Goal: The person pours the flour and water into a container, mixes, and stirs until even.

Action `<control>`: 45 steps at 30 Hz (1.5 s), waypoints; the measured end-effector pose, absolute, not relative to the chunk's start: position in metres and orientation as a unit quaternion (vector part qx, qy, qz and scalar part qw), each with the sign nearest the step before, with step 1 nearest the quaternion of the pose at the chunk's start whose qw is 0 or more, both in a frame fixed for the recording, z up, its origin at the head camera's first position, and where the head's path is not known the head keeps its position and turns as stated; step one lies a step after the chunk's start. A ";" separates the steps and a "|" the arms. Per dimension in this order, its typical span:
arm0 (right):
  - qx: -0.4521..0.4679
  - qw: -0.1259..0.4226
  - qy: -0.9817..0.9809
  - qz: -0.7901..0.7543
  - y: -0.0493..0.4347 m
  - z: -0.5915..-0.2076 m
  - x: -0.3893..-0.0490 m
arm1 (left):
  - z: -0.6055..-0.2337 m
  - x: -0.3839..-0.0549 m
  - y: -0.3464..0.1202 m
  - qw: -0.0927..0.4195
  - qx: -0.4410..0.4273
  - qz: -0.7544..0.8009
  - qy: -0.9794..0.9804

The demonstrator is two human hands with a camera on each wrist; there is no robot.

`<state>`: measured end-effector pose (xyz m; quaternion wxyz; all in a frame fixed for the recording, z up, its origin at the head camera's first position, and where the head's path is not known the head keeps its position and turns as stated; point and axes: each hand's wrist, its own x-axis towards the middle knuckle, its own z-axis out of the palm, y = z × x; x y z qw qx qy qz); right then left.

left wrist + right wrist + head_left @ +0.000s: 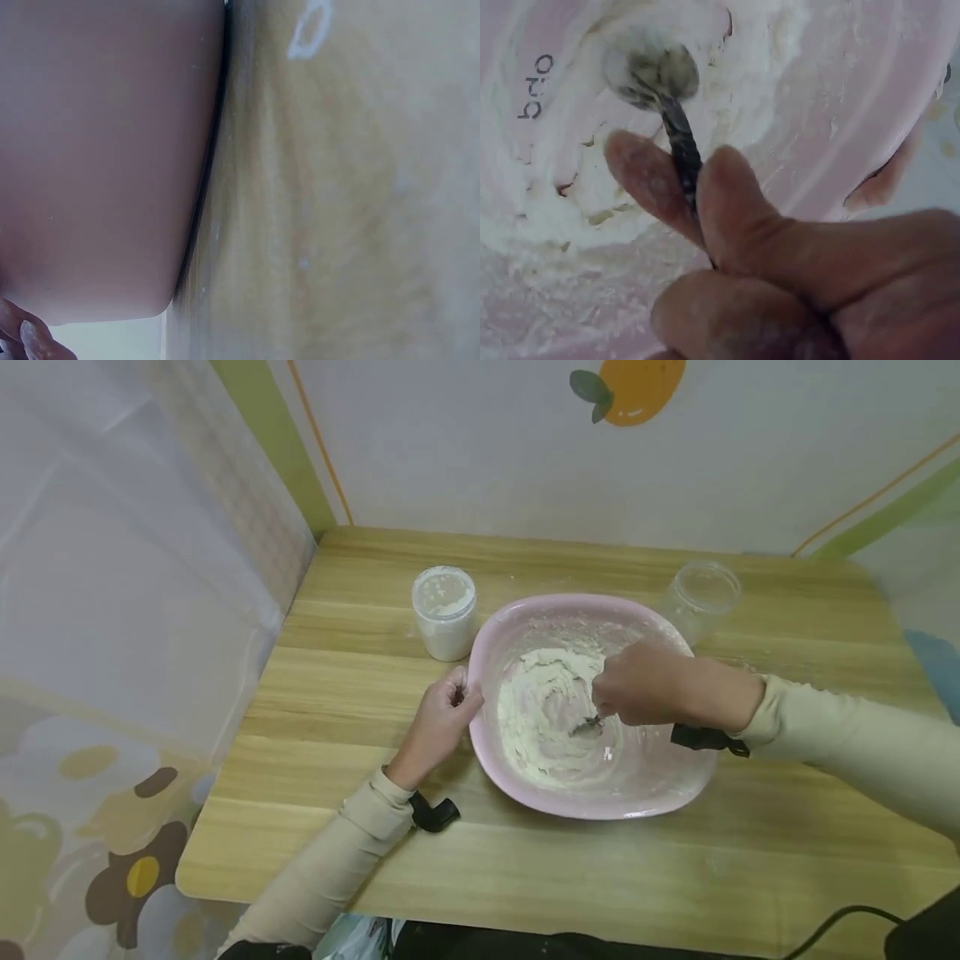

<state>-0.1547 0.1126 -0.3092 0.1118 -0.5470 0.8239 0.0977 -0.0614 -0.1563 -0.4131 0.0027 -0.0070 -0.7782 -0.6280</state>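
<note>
A pink basin (675,768) stands on the table, its bottom smeared with a thick, pale floury paste (528,727). My left hand (442,714) grips the basin's left rim between thumb and fingers; in the left wrist view only its fingertips (34,341) show beside the basin wall (97,165). Over the basin, my right hand (645,685) holds a metal spoon (587,725) by its handle. The right wrist view shows thumb and fingers pinching the handle, with the coated spoon bowl (656,71) down in the paste. Flour dusts the fingers of both hands.
Behind the basin's left side stands a clear jar of white powder (444,614). A clear, see-through jar (705,589) stands at the back right, close to the rim. The wooden table (330,727) meets a patterned wall covering at the back. A black cable (840,917) lies at the front right.
</note>
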 end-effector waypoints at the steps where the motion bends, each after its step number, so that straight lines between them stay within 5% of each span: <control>1: -0.551 0.088 0.824 0.097 0.113 -0.311 -0.155 | -0.413 -0.062 -0.157 0.005 -0.007 -0.628 -0.778; 7: -0.482 -0.013 0.869 0.110 0.119 -0.320 -0.172 | -0.413 -0.061 -0.157 -0.006 -0.006 -0.634 -0.773; 17: -0.394 0.246 0.883 -0.071 0.098 -0.326 -0.209 | -0.412 -0.061 -0.158 -0.012 -0.010 -0.636 -0.771; 30: -0.472 0.341 0.804 -0.118 0.077 -0.349 -0.195 | -0.412 -0.060 -0.155 -0.015 -0.006 -0.638 -0.770; 35: -0.544 0.311 0.777 -0.059 0.081 -0.347 -0.176 | -0.412 -0.061 -0.156 -0.005 -0.006 -0.632 -0.775; 45: -0.635 0.143 0.754 0.091 0.099 -0.325 -0.150 | -0.413 -0.061 -0.158 0.002 -0.007 -0.622 -0.783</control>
